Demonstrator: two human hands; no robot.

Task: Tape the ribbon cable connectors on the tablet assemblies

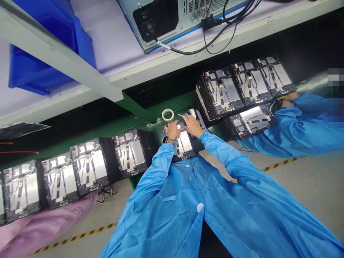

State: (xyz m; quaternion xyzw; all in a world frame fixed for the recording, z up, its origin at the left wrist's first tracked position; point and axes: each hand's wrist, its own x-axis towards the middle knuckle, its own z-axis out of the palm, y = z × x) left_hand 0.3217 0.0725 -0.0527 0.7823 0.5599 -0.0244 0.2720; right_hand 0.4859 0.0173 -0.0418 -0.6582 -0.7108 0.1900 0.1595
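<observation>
Green workbench point(123, 123) runs below a white shelf point(166, 68) that carries a computer case point(197, 12) and a blue bin point(51, 61). Head view: one flat electronic unit point(185, 143) lies at the bench's near edge, directly before the operator. Similar units stand in stacks to the left point(90, 163) and right point(224, 91). A tape roll point(168, 115) lies just beyond the left hand point(172, 131), whose fingers rest over the unit's far end; whether they clamp it cannot be told. The right hand point(192, 125) is bent over the same end, a slim pale item point(180, 115) at its fingertips; its hold cannot be confirmed. Step in hand, by judgement: two-handed work at the unit's far end. Next move probably calls for a steady left hand and precise right fingertips.
</observation>
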